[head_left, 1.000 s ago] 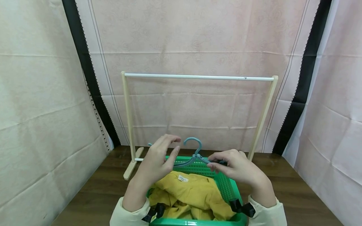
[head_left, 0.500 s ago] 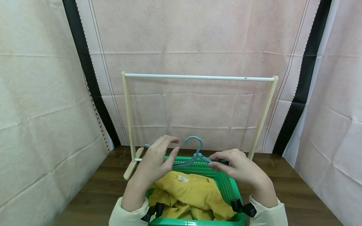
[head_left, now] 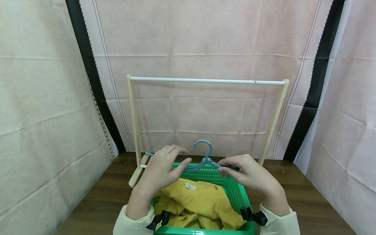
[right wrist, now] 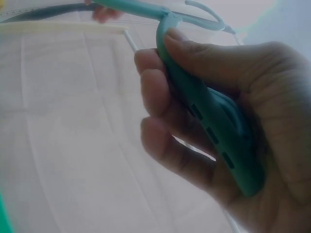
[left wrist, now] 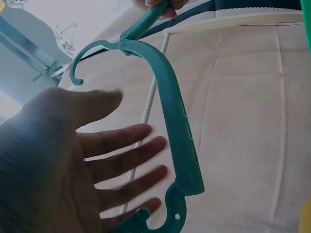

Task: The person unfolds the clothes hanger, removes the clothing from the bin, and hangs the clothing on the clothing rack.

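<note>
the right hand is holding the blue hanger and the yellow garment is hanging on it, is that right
Not quite: the yellow garment is not on the blue hanger; the head view shows it lying in the green basket. The right hand does hold the hanger.

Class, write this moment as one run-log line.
right hand: grips blue hanger | left hand: fingers extended beside it | yellow garment: in green basket | rack: beyond basket

Smooth plastic hanger point(left wrist: 171, 102), glossy basket point(head_left: 205, 231), matt cloth garment point(head_left: 202, 199).
</note>
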The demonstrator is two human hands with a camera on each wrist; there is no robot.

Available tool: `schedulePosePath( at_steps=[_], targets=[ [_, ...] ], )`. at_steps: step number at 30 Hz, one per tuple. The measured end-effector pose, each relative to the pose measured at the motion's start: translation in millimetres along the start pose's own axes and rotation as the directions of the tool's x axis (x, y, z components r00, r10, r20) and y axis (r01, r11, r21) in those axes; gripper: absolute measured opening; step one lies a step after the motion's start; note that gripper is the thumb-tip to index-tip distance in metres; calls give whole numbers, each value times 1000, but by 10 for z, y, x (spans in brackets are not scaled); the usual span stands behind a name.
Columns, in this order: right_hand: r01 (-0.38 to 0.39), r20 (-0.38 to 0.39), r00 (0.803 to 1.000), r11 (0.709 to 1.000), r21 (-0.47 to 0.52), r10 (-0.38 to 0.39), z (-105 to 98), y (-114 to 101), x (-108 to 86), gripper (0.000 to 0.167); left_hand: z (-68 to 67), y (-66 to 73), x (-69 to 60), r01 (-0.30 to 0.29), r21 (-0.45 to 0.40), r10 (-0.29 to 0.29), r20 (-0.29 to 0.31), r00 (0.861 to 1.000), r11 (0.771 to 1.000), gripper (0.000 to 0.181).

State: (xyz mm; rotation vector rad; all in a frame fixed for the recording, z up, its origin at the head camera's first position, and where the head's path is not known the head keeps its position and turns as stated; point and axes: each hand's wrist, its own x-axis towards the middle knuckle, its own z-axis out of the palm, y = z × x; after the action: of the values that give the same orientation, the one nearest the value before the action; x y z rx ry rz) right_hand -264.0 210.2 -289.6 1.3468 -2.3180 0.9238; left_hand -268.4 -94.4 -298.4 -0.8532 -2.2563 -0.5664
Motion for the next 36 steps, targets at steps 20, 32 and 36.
schedulePosePath(
  at_steps=[20, 32, 36],
  targets=[
    [84, -94, 992, 996, -20, -85, -27, 6, -16, 21, -1, -34, -37, 107, 78, -120, 188, 975, 991, 46],
    [60, -126, 990, 998, 13, -57, -36, 19, -26, 28, -32, -98, -42, 123, -57, -108, 214, 971, 991, 45],
    [57, -145, 988, 998, 12, -55, -43, 9, -27, 29, -26, -105, -47, 121, -78, -100, 226, 969, 990, 43]
  ],
)
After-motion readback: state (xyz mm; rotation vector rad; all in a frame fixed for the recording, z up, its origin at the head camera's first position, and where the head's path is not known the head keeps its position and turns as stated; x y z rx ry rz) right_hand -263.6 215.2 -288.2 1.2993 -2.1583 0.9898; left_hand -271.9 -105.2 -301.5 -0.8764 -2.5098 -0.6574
